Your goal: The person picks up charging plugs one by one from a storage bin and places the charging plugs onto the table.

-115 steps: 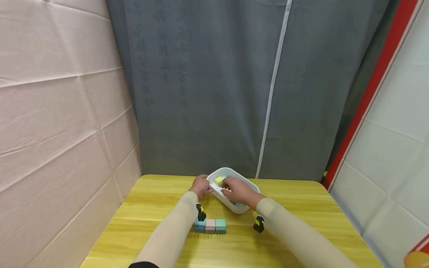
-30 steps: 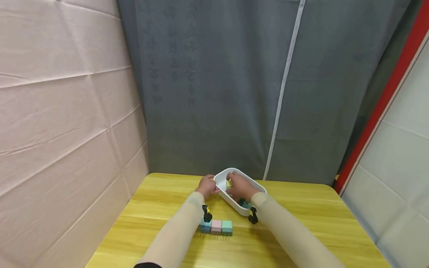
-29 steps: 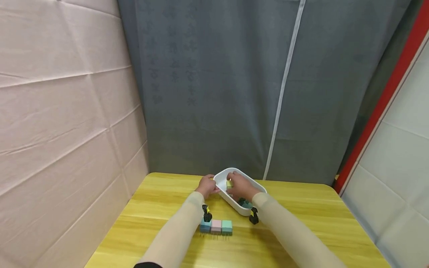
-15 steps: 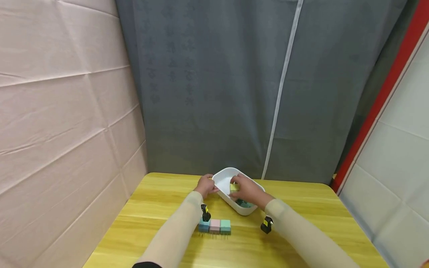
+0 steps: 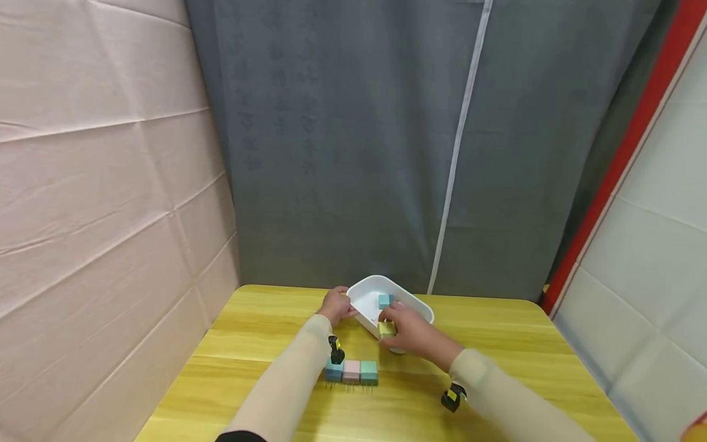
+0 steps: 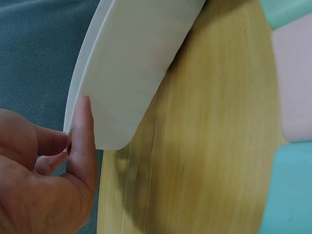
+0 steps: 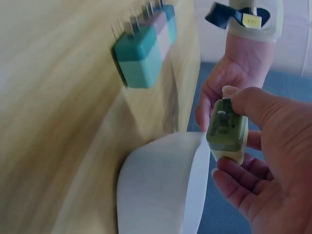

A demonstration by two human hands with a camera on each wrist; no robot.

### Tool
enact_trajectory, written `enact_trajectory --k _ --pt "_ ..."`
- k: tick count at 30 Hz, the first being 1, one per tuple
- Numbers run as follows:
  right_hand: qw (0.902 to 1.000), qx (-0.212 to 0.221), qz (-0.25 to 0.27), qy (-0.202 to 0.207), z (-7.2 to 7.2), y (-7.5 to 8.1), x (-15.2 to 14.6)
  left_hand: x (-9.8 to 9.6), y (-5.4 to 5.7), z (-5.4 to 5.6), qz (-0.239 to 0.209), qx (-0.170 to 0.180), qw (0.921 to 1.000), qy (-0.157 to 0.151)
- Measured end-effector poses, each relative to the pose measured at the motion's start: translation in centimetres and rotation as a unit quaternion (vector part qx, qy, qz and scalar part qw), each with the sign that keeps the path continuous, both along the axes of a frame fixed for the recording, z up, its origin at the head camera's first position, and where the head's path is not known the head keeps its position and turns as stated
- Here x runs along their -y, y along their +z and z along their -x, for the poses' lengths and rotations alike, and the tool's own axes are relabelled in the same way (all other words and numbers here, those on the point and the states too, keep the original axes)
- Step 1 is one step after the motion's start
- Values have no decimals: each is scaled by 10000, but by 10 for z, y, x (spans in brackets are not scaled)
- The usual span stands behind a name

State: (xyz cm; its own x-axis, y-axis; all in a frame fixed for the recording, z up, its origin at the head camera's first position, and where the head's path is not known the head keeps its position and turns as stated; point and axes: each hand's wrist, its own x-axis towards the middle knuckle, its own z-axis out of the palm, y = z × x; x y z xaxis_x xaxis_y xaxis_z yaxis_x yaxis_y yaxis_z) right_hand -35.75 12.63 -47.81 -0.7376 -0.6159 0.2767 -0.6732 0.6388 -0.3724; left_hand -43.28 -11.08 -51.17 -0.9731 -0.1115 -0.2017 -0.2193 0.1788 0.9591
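Observation:
My right hand point(image 5: 415, 333) pinches a yellow charger plug point(image 5: 386, 329) between thumb and fingers, over the near side of a white plastic bin point(image 5: 366, 299). In the right wrist view, this charger point(image 7: 226, 129) has a darker olive end with metal prongs pointing up. With thumb and fingers, my left hand point(image 5: 335, 306) grips the bin's left rim; the left wrist view shows the bin wall point(image 6: 131, 68) tilted off the table. Inside the bin lies a light-blue charger point(image 5: 385, 301). Much of the bin's near end is hidden behind my right hand.
In front of the bin, a blue charger point(image 5: 334, 372), a pink charger point(image 5: 351, 372) and a teal charger point(image 5: 369, 372) sit side by side, prongs toward me. The wooden table point(image 5: 248, 344) ends at a grey curtain point(image 5: 331, 184).
My right hand has lifted the yellow charger from inside the bin and brought it toward me, over the near rim. The light-blue charger in the bin has come into view. My left hand keeps its grip.

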Motion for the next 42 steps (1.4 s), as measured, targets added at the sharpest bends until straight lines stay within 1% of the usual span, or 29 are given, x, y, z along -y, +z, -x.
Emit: enact_trajectory --k 5,8,10,16,21,28,32,36,39,42 --pt "9992 371 -122 -63 -10 -4 -1 0 3 -4 35 -22 10000 -11" --pt "9982 587 -96 -86 -17 -4 0 0 5 -5 71 -14 10000 -6" --pt "9978 653 -92 -74 -21 -3 0 0 6 -6 84 -21 10000 -37" --pt "9979 555 -314 -138 -31 -7 1 0 9 -7 112 54 9999 -75" --pt "9967 658 -444 -181 -36 -11 3 2 6 -3 184 69 9998 -77" --pt "9952 768 -554 -242 -41 -20 6 3 0 1 130 89 9999 -50" --pt "9956 710 -589 -160 -42 -25 6 5 -2 2 68 72 9999 -53" --pt "9957 704 -604 -67 -43 -30 5 4 -3 2 147 57 9999 -49" --pt "9949 745 -678 -91 -44 -32 6 3 -2 1 168 52 9998 -66" --pt "9939 784 -761 -138 -45 -34 7 3 0 0 99 63 9999 -79"
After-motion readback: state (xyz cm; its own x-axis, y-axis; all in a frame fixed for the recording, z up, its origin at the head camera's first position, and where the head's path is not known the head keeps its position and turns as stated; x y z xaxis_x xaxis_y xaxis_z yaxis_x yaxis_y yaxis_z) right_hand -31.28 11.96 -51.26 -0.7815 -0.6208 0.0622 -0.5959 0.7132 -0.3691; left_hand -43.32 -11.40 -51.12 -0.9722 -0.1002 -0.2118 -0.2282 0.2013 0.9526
